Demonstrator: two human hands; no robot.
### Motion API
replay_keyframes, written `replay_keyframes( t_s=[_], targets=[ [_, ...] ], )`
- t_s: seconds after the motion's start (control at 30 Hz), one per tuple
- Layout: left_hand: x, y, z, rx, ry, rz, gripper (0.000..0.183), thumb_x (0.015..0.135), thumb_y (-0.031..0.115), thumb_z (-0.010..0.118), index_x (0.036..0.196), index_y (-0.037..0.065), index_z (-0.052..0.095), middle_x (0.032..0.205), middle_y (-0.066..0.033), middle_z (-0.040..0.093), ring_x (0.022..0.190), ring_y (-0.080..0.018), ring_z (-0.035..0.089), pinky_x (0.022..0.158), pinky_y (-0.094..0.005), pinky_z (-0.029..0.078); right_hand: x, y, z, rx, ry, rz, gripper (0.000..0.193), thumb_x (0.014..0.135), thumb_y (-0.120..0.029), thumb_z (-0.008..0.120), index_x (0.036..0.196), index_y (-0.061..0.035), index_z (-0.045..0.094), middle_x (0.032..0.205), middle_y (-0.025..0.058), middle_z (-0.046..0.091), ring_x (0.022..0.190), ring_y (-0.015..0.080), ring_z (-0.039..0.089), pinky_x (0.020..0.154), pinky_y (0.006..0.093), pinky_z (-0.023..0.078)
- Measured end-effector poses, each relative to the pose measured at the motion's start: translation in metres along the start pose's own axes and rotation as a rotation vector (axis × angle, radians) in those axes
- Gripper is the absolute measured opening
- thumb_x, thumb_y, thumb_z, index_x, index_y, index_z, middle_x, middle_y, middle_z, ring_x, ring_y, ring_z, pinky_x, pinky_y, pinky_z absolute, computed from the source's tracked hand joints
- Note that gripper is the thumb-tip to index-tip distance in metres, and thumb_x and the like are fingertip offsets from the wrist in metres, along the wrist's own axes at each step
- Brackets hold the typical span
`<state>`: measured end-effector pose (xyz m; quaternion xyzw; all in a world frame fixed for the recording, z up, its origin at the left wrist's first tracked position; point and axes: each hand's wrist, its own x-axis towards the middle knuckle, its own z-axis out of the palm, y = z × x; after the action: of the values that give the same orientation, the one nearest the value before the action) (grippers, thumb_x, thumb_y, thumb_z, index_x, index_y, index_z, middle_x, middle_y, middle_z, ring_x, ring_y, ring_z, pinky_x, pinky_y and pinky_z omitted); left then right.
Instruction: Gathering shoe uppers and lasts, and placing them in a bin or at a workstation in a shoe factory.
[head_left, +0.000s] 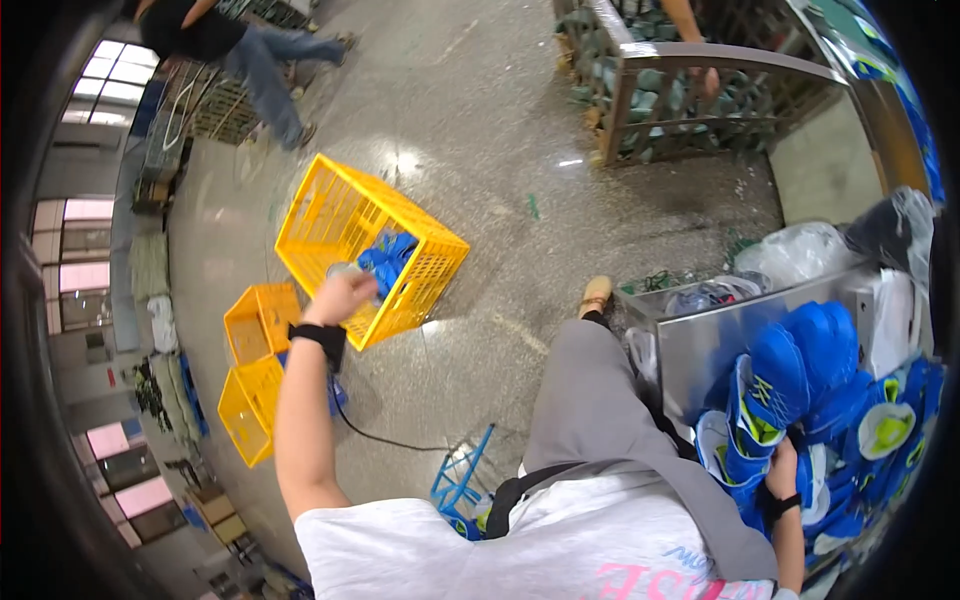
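My left hand [342, 297] is stretched out over the near edge of a yellow plastic crate [430, 232] on the floor. Its fingers look curled, and whether anything is in them is hidden. A few blue shoes [388, 262] lie inside that crate, just past the hand. On the right, my right hand [782, 468] reaches into a heap of blue shoes with lime-green linings [885, 430]. Its fingers are bent round a blue shoe [742, 455], partly covered by other shoes. Both wrists wear black bands.
A metal box [700, 350] with plastic bags stands beside the heap. Two more yellow crates [250, 405] and a blue frame [463, 478] with a black cord are at left. Ahead is a slatted bin [690, 105] with a co-worker's arm over it; another person [265, 80] walks far left.
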<state>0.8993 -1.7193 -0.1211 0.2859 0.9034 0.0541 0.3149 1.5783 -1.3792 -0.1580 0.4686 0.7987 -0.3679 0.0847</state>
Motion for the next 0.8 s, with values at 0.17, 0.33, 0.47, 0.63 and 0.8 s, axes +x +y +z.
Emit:
replay_keyframes(
  t_s=[0.17,0.33,0.47,0.63,0.8],
  targets=[
    [-0.002,0.05,-0.126,0.022,0.167,0.075,0.034,0.084,0.018,0.055,0.111,-0.002,0.052,0.105,-0.0123,0.06,0.096,-0.0197,0.056,0.083,-0.0292,0.043,-0.014,0.019,0.012,0.012,-0.057,0.019,0.044,0.075,-0.01,0.057,0.116,0.0011,0.046,0.113,0.0196,0.052,0.107,0.0341,0.048,0.092,0.0351,0.036],
    [0.017,0.12,-0.196,0.038,0.231,0.308,0.033,0.086,0.019,0.052,0.114,0.002,0.051,0.108,-0.0104,0.058,0.097,-0.0175,0.055,0.084,-0.0276,0.044,-0.005,0.01,0.01,-0.051,-0.032,0.132,0.022,0.071,-0.012,0.058,0.09,0.001,0.057,0.087,0.0199,0.059,0.085,0.0334,0.056,0.076,0.0373,0.044],
    [0.032,0.127,-0.227,0.066,0.253,0.465,0.033,0.086,0.021,0.053,0.114,0.004,0.051,0.107,-0.0097,0.057,0.098,-0.0173,0.055,0.085,-0.0291,0.045,-0.017,-0.002,-0.026,-0.573,-0.227,0.225,0.014,0.069,-0.012,0.059,0.074,0.0008,0.058,0.072,0.019,0.059,0.072,0.033,0.058,0.065,0.0386,0.045],
    [0.028,0.157,-0.238,0.236,0.343,0.732,0.032,0.087,0.022,0.051,0.114,0.005,0.052,0.102,-0.0085,0.059,0.091,-0.0155,0.057,0.079,-0.0257,0.047,0.023,-0.179,-0.056,-0.151,-0.209,-0.173,0.014,0.075,-0.004,0.05,0.062,0.0012,0.052,0.046,0.0089,0.046,0.044,0.0106,0.048,0.04,0.0255,0.035],
    [0.012,0.177,-0.2,0.249,0.33,0.879,0.026,0.086,0.019,0.053,0.105,0.002,0.056,0.095,-0.0072,0.061,0.084,-0.0154,0.057,0.077,-0.026,0.047,0.026,-0.305,-0.035,-0.081,-0.598,-0.636,0.011,0.072,-0.007,0.057,0.082,-0.0032,0.059,0.07,0.0125,0.059,0.058,0.0258,0.057,0.055,0.0324,0.045]
  ],
)
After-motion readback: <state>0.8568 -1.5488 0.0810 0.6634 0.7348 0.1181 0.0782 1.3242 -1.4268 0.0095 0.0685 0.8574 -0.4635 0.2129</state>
